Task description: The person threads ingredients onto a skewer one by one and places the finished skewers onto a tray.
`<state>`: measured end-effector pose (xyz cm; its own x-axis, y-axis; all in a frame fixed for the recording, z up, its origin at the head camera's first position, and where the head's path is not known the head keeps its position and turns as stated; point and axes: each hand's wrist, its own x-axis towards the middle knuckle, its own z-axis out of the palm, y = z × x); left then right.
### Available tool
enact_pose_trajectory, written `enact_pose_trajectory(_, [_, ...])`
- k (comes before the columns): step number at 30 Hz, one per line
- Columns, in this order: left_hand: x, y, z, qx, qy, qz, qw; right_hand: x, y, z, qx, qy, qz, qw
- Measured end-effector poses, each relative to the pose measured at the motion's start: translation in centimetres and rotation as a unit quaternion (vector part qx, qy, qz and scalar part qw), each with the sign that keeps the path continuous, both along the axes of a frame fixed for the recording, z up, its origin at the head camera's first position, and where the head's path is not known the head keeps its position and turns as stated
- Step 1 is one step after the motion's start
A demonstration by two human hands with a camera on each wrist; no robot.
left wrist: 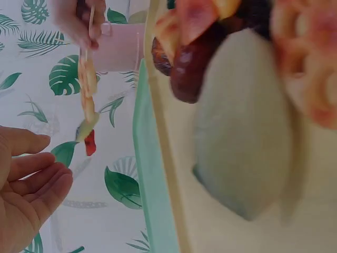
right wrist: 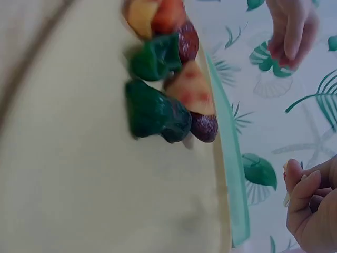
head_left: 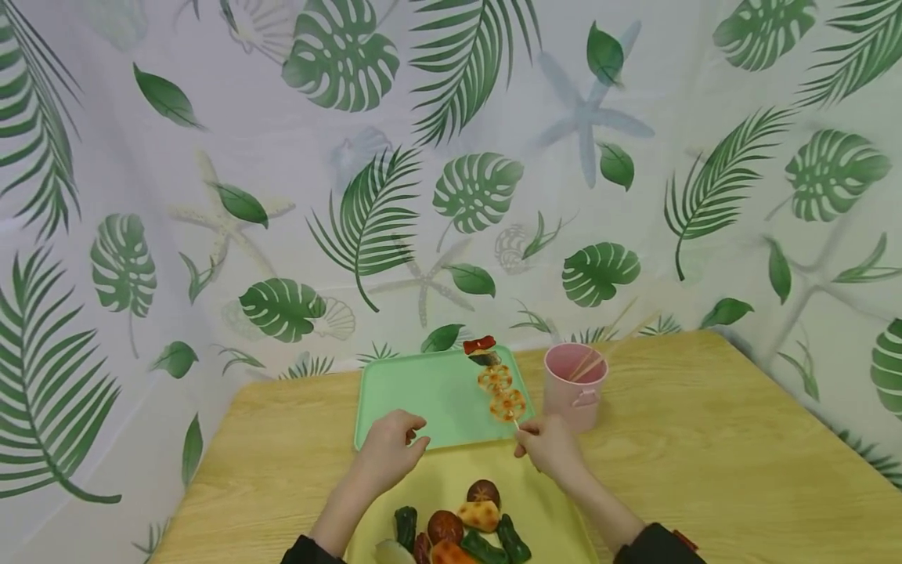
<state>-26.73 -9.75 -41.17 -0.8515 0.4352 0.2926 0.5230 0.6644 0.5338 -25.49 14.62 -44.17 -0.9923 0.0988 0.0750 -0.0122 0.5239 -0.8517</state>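
Note:
My right hand (head_left: 553, 450) pinches the stick of a food skewer (head_left: 496, 380) near its lower end. Two browned lotus root slices, a grey-green piece and a red piece at the tip are threaded on it. The skewer stands tilted up over the green tray (head_left: 430, 399). To its left, my left hand (head_left: 393, 445) hovers with loosely bent fingers and nothing in them; the left wrist view shows the same hand (left wrist: 31, 184) apart from the skewer (left wrist: 87, 89). In the right wrist view, the right hand's fingers (right wrist: 308, 197) meet around the stick.
A yellow tray (head_left: 423, 479) in front bears several food pieces: mushrooms (head_left: 483, 493), green peppers (head_left: 513, 540), a browned yellow piece (head_left: 479, 515) and a pale green wedge (left wrist: 242, 126). A pink bucket (head_left: 574, 399) holding thin sticks stands at the right. Behind the wooden table (head_left: 705, 439) hangs a leaf-patterned cloth (head_left: 493, 298).

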Motion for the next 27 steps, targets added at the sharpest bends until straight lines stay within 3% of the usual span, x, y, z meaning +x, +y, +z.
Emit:
enact_pose_trajectory(6, [2.5,-2.2,-2.3,-0.044,-0.071,-0.008,0.9965,-4.1,-1.3,-2.1,0.044,-0.017,-0.018,0.9987])
enact_pose_trajectory(9, [3.6,-3.1,-3.3,-0.058,-0.114,-0.021,0.9916,-5.4,-1.5,-2.7,0.098,-0.017,-0.025,0.9947])
enact_pose_trajectory(12, [4.4,-3.8,-4.0,-0.054,-0.157,-0.01,0.986,-6.4,-1.7,-2.8,0.138,-0.019,-0.03,0.9899])
enact_pose_trajectory(20, [5.1,-3.7,-5.4,-0.03,-0.174,0.065,0.9821,-7.0,-1.8,-2.6,0.152,-0.016,-0.028,0.9879])
enact_pose_trajectory(24, [5.0,-3.2,-5.7,-0.019,-0.205,0.105,0.9728,-7.0,-2.3,-3.2,0.147,-0.004,-0.022,0.9889])
enact_pose_trajectory(27, [5.1,-2.9,-5.8,-0.037,-0.221,0.129,0.966,-6.9,-2.9,-3.6,0.148,-0.004,-0.006,0.9889])
